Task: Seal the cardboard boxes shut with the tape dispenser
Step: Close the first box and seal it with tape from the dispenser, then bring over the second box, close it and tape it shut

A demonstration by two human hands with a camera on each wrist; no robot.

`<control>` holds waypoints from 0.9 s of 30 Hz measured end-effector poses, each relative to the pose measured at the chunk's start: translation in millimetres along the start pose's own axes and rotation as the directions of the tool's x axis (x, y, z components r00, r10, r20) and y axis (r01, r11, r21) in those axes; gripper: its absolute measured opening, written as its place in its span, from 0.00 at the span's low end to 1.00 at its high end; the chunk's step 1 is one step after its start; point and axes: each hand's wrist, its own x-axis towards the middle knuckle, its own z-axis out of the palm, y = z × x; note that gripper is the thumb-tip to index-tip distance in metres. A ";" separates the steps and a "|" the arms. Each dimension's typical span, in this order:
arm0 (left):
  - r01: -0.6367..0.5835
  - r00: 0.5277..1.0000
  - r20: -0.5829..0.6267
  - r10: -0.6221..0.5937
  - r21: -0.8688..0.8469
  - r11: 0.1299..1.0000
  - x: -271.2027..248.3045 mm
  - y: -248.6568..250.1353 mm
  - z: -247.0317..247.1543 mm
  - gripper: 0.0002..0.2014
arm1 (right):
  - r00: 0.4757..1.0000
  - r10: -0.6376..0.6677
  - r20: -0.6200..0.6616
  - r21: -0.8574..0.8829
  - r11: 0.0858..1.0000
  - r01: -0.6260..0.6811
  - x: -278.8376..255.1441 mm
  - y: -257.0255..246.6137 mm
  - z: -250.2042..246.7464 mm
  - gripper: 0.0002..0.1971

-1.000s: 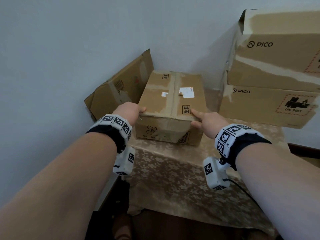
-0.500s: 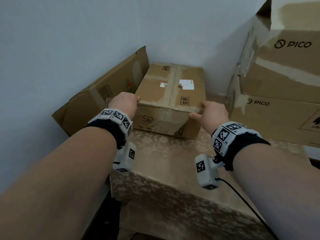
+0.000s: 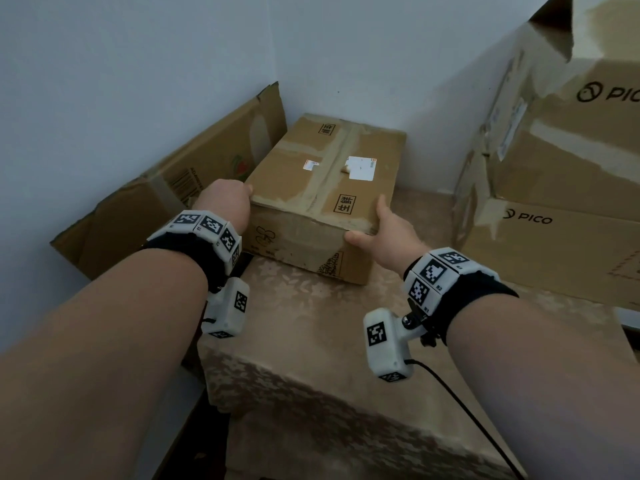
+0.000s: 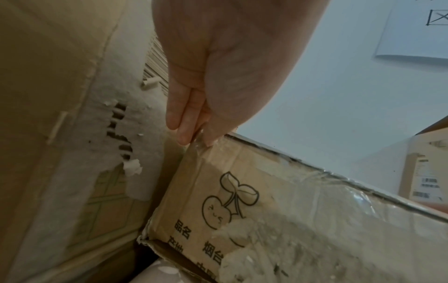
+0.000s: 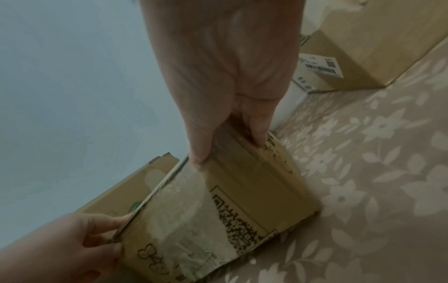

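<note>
Left hand [image 3: 227, 201] grips the near-left top corner of the box [image 3: 322, 188], fingers down its left side, thumb at the top edge. Right hand [image 3: 388, 233] grips the near-right corner: thumb across the front face, fingers along the right side. Box sits on a floral-clothed table [image 3: 311, 341], flaps shut, old tape along the centre seam, white label [image 3: 362, 168] on top. A flattened carton [image 3: 166, 188] leans on the wall just left of it. Two stacked PICO boxes [image 3: 561, 188] stand to the right, apart from it.
</note>
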 end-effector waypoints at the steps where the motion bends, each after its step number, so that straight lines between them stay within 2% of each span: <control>1: -0.001 1.000 0.002 0.001 -0.009 1.000 0.1 -0.5 0.6 0.24 | 1.000 0.022 -0.017 0.022 1.000 -0.021 0.7 1.2 -1.3 0.55; 3: 0.004 1.000 0.015 -0.004 -0.035 0.999 0.4 -1.9 0.9 0.25 | 0.991 0.110 -0.082 0.012 0.994 -0.110 0.6 2.1 -2.8 0.58; 6: 0.012 0.999 0.036 -0.010 -0.063 0.998 0.3 -3.9 0.9 0.27 | 0.983 0.163 -0.084 -0.169 0.970 -0.175 -2.8 -0.8 -1.9 0.38; 8: 0.011 1.000 0.028 -0.009 -0.080 0.997 0.3 -5.3 2.1 0.26 | 0.986 0.160 -0.040 -0.210 0.964 -0.165 -1.1 -3.0 -0.8 0.34; 12: 0.007 1.000 0.016 -0.005 -0.090 0.996 2.0 -7.5 7.0 0.25 | 0.980 0.201 0.015 -0.180 0.964 -0.195 6.9 -3.4 0.8 0.31; 15: 0.029 0.999 0.048 -0.024 -0.110 0.994 3.1 -7.5 7.2 0.27 | 0.970 0.243 0.030 -0.030 0.970 -0.242 8.1 -2.4 3.6 0.34; 18: 0.047 0.994 0.105 -0.034 -0.130 0.990 1.7 -5.1 5.5 0.30 | 0.974 0.223 0.051 -0.027 0.975 -0.222 2.6 -2.8 3.6 0.32; 20: 0.058 0.988 0.152 -0.039 -0.127 0.990 -0.7 -2.0 0.2 0.32 | 0.984 0.163 0.066 -0.043 0.986 -0.160 -2.4 -3.6 2.3 0.29; 23: 0.071 0.967 0.253 -0.038 -0.122 0.990 -10.0 6.7 -18.7 0.28 | 0.992 0.098 0.082 -0.077 0.993 -0.092 -12.7 -2.3 -8.0 0.24; 25: 0.032 0.974 0.226 -0.010 -0.097 0.995 -17.8 15.9 -35.2 0.28 | 0.995 0.091 0.040 -0.114 0.990 -0.086 -23.1 1.0 -25.5 0.23; 27: -0.004 0.981 0.191 0.025 -0.112 0.994 -24.3 28.2 -52.6 0.28 | 0.997 0.073 -0.017 -0.165 0.983 -0.075 -33.3 6.1 -49.8 0.28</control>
